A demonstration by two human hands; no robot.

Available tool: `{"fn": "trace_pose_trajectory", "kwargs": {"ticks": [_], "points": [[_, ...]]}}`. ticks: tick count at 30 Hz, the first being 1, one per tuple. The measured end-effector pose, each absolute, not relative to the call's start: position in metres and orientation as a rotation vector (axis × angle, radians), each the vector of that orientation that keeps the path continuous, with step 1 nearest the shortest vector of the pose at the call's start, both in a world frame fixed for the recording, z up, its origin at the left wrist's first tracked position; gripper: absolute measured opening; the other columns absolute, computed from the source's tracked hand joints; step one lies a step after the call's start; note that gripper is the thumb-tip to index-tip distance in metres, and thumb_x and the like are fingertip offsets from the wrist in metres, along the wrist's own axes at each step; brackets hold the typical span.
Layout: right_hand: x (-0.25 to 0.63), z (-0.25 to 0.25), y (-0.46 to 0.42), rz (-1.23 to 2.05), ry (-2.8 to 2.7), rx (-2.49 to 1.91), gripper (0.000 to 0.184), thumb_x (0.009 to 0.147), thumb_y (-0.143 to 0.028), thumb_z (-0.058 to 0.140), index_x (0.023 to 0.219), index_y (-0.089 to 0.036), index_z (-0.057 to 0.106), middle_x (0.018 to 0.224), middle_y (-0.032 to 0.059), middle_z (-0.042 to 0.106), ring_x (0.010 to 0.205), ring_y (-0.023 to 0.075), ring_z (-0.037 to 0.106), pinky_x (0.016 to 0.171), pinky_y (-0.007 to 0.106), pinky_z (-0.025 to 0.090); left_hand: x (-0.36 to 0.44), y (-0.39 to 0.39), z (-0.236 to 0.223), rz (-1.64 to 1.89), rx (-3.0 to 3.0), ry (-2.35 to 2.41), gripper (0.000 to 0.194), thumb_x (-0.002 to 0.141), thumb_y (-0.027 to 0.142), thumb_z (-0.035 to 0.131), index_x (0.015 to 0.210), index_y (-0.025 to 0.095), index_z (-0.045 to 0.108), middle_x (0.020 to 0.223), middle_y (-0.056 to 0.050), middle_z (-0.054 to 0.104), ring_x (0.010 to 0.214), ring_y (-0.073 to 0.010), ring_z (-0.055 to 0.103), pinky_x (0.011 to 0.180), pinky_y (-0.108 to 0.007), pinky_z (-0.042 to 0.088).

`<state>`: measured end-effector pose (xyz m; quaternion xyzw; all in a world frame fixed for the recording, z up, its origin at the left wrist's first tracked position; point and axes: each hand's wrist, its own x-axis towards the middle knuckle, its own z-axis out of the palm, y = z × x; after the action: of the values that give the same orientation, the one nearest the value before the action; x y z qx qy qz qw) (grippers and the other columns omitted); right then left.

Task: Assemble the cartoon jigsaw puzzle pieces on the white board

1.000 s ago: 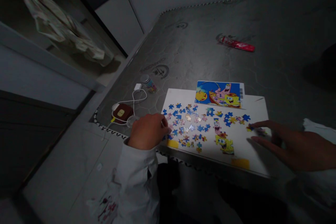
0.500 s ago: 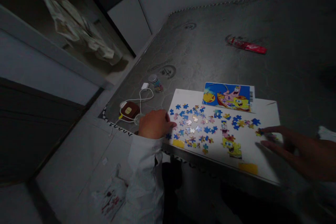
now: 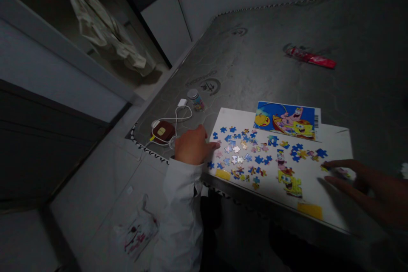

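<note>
A white board (image 3: 338, 138) bears several loose jigsaw pieces (image 3: 244, 144), mostly blue, pink and yellow. Some pieces are joined into a strip with a yellow cartoon face (image 3: 290, 183). My left hand (image 3: 193, 146) is at the board's left edge, thumb stretched over the surface near the pieces; its other fingers are mostly hidden. On the right, my right hand (image 3: 366, 185) has index finger and thumb apart. Its index fingertip touches a small dark-and-yellow puzzle piece (image 3: 324, 167). Another piece (image 3: 344, 173) lies partly under that hand. A picture card (image 3: 287, 120) rests at the board's far edge.
Left of the board are a small jar (image 3: 196, 100), a white charger (image 3: 182, 102) with its cable, and a brown case (image 3: 163, 132). A red wrapper (image 3: 312, 58) lies farther back. Yellow patches (image 3: 310, 211) mark the near edge. A plastic bag (image 3: 140, 236) is on the floor.
The view has shifted, so everything appears farther right. My left thumb has slid slightly toward the far side along the board's edge. My right index fingertip stays at the same piece.
</note>
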<state>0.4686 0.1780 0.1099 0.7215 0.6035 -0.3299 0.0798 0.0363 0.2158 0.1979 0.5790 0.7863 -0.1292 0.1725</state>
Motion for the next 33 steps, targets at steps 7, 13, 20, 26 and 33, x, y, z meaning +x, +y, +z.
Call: {"fn": "trace_pose_trajectory", "kwargs": {"ticks": [7,13,20,26,33], "points": [[0.459,0.117,0.179,-0.98,1.809,2.204,0.1,0.064,-0.11,0.048,0.125,-0.037,0.078,0.084,0.0048,0.087,0.071,0.0404,0.082,0.069,0.056,0.062,0.034,0.212,0.2,-0.471,1.685,2.006,0.036,0.087,0.05,0.099,0.105,0.025,0.08,0.121,-0.01,0.087,0.122,-0.0363,0.079,0.093,-0.044,0.056],[0.465,0.114,0.178,-0.989,1.815,2.19,0.104,0.064,-0.11,0.046,0.129,-0.036,0.079,0.096,0.0087,0.09,0.071,0.0417,0.082,0.068,0.057,0.062,0.031,0.214,0.198,-0.458,1.685,2.056,0.031,0.088,0.046,0.097,0.103,0.026,0.079,0.121,-0.007,0.086,0.119,-0.0329,0.079,0.09,-0.041,0.052],[0.484,0.103,0.183,-1.032,1.745,2.07,0.106,0.073,-0.112,0.046,0.146,-0.041,0.072,0.093,0.0032,0.089,0.082,0.0388,0.085,0.077,0.054,0.064,0.033,0.216,0.193,-0.484,1.684,1.923,0.039,0.079,0.051,0.103,0.095,0.026,0.078,0.114,-0.005,0.087,0.114,-0.0321,0.079,0.083,-0.039,0.049],[0.489,0.099,0.182,-1.045,1.81,2.079,0.094,0.076,-0.107,0.05,0.141,-0.043,0.075,0.099,0.0031,0.09,0.075,0.0367,0.084,0.071,0.051,0.064,0.029,0.214,0.195,-0.487,1.682,1.972,0.039,0.077,0.049,0.104,0.096,0.027,0.079,0.112,-0.005,0.086,0.113,-0.0321,0.078,0.081,-0.038,0.047],[0.485,0.102,0.18,-1.013,1.903,2.102,0.085,0.082,-0.099,0.053,0.137,-0.039,0.079,0.093,0.0052,0.09,0.072,0.0397,0.084,0.067,0.054,0.065,0.022,0.212,0.201,-0.538,1.66,1.977,0.028,0.08,0.032,0.101,0.098,0.026,0.08,0.118,-0.005,0.086,0.116,-0.0309,0.078,0.082,-0.038,0.048]]}}
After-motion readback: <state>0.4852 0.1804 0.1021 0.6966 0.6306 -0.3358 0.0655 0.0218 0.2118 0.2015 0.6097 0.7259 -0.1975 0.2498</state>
